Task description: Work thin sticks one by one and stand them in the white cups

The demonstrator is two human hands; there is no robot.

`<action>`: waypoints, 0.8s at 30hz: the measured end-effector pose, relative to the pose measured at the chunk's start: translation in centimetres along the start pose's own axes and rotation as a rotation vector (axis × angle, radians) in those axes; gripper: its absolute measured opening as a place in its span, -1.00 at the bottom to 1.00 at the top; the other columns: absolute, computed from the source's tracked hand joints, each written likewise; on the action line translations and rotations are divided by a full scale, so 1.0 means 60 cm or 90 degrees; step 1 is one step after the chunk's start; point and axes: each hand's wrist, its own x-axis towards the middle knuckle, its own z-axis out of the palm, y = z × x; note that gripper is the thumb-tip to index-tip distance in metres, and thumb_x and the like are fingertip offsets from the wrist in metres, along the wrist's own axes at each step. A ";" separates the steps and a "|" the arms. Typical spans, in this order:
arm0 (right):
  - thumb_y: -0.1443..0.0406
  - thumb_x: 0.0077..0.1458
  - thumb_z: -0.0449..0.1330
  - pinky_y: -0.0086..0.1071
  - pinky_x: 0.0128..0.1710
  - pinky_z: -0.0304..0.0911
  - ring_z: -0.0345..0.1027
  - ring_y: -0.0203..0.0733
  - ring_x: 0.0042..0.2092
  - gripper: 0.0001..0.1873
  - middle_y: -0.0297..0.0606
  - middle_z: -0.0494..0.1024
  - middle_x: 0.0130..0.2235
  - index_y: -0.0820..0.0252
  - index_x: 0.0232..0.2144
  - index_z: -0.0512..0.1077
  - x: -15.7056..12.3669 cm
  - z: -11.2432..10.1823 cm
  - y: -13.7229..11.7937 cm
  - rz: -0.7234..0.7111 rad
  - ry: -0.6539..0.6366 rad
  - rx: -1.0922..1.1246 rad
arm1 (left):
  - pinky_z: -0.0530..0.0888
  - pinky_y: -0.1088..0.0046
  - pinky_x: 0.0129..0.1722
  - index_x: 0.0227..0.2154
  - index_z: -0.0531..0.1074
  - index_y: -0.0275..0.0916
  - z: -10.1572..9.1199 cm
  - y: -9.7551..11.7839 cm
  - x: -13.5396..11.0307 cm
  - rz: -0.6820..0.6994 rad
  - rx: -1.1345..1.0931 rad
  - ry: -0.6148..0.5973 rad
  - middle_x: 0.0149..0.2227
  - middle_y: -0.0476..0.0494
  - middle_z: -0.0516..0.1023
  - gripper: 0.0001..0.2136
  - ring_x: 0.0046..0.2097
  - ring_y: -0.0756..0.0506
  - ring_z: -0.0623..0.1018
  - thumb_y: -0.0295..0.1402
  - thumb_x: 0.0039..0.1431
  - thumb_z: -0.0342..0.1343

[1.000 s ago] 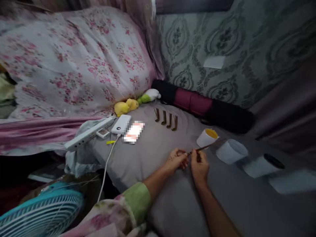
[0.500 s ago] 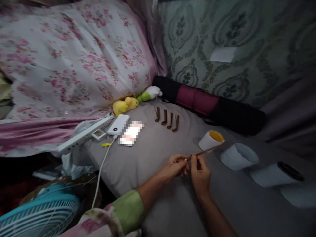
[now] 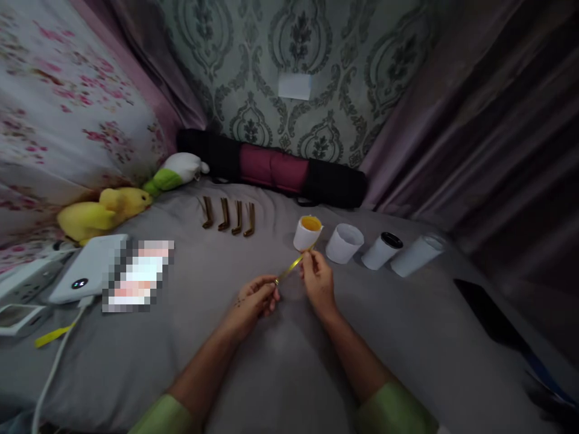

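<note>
A narrow shiny gold strip (image 3: pixel 290 269), like ribbon, stretches between my two hands above the grey sheet. My left hand (image 3: pixel 254 304) is closed in a pinch on its lower end. Further along, the fingertips of my right hand (image 3: pixel 319 282) are closed on the strip, and a short end sticks out toward a white cylinder with an orange inside (image 3: pixel 310 232). Beyond my left hand lie several bent, brownish-gold pieces (image 3: pixel 224 215) in a row, each with an L-shaped foot.
Right of the orange-lined cylinder stand a white paper tube (image 3: pixel 344 244), a black-topped cylinder (image 3: pixel 382 251) and a pale cylinder (image 3: pixel 415 256). A black-and-maroon bag (image 3: pixel 274 169) lies along the wall. At left are a yellow plush toy (image 3: pixel 104 212), a power bank (image 3: pixel 90 269) and a blurred-out screen (image 3: pixel 139 276).
The view has swung to the right, bringing a dark flat object into sight at right. The strip, brown before, now shines yellow, and my hands are further apart along it.
</note>
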 end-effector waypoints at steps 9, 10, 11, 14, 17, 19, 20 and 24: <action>0.07 0.07 -0.06 -0.53 -0.66 0.08 0.11 -0.43 -0.59 -0.64 -0.36 0.29 -0.50 0.22 -0.32 0.35 0.033 -0.052 -0.034 0.030 0.035 0.112 | 0.14 0.61 -0.69 -0.23 0.30 -0.33 0.005 -0.001 0.005 -0.041 0.035 -0.010 -0.54 -0.01 0.39 -0.69 -0.64 0.12 0.31 -0.32 -0.07 0.08; 0.07 0.06 -0.06 -0.53 -0.67 0.07 0.12 -0.43 -0.59 -0.64 -0.35 0.29 -0.50 0.22 -0.34 0.35 0.035 -0.057 -0.035 0.025 0.040 0.115 | 0.13 0.61 -0.70 -0.24 0.30 -0.32 0.007 -0.001 0.005 -0.051 0.037 -0.010 -0.54 -0.01 0.39 -0.70 -0.65 0.11 0.30 -0.32 -0.08 0.08; 0.07 0.06 -0.06 -0.53 -0.67 0.07 0.12 -0.43 -0.59 -0.64 -0.35 0.30 -0.51 0.22 -0.35 0.35 0.038 -0.062 -0.036 0.019 0.046 0.117 | 0.12 0.62 -0.71 -0.25 0.29 -0.32 0.009 -0.002 0.006 -0.063 0.038 -0.008 -0.55 -0.01 0.39 -0.71 -0.65 0.11 0.30 -0.33 -0.08 0.08; 0.06 0.05 -0.05 -0.54 -0.68 0.06 0.13 -0.43 -0.59 -0.64 -0.35 0.31 -0.51 0.22 -0.37 0.35 0.043 -0.077 -0.036 0.004 0.060 0.119 | 0.12 0.63 -0.72 -0.29 0.29 -0.32 0.020 -0.001 0.005 -0.088 0.041 -0.007 -0.57 0.00 0.39 -0.74 -0.66 0.12 0.30 -0.35 -0.09 0.07; 0.05 0.03 -0.04 -0.54 -0.67 0.06 0.14 -0.43 -0.59 -0.63 -0.34 0.33 -0.51 0.22 -0.37 0.36 0.046 -0.091 -0.037 0.010 0.071 0.104 | 0.12 0.63 -0.73 -0.30 0.27 -0.31 0.034 0.003 0.005 -0.104 0.049 -0.001 -0.58 0.00 0.39 -0.76 -0.67 0.12 0.30 -0.38 -0.09 0.06; 0.04 0.02 -0.03 -0.53 -0.67 0.06 0.14 -0.43 -0.59 -0.62 -0.34 0.34 -0.51 0.23 -0.37 0.36 0.048 -0.100 -0.038 0.015 0.080 0.089 | 0.12 0.63 -0.73 -0.31 0.26 -0.31 0.044 0.005 0.005 -0.111 0.053 0.002 -0.58 -0.01 0.39 -0.78 -0.67 0.11 0.30 -0.39 -0.07 0.04; 0.04 0.02 -0.02 -0.53 -0.67 0.06 0.14 -0.43 -0.59 -0.62 -0.33 0.34 -0.51 0.23 -0.37 0.36 0.049 -0.105 -0.038 0.017 0.083 0.084 | 0.13 0.63 -0.73 -0.31 0.26 -0.32 0.048 0.006 0.005 -0.113 0.051 0.002 -0.59 -0.01 0.39 -0.79 -0.67 0.11 0.31 -0.39 -0.06 0.03; 0.06 -0.02 0.04 -0.54 -0.67 0.05 0.12 -0.45 -0.61 -0.64 -0.34 0.34 -0.53 0.25 -0.39 0.38 0.052 -0.121 -0.039 0.024 0.098 0.079 | 0.20 0.62 -0.69 -0.33 0.27 -0.33 0.061 0.009 0.007 -0.105 0.012 -0.017 -0.55 -0.06 0.42 -0.85 -0.63 0.09 0.35 -0.41 0.00 -0.04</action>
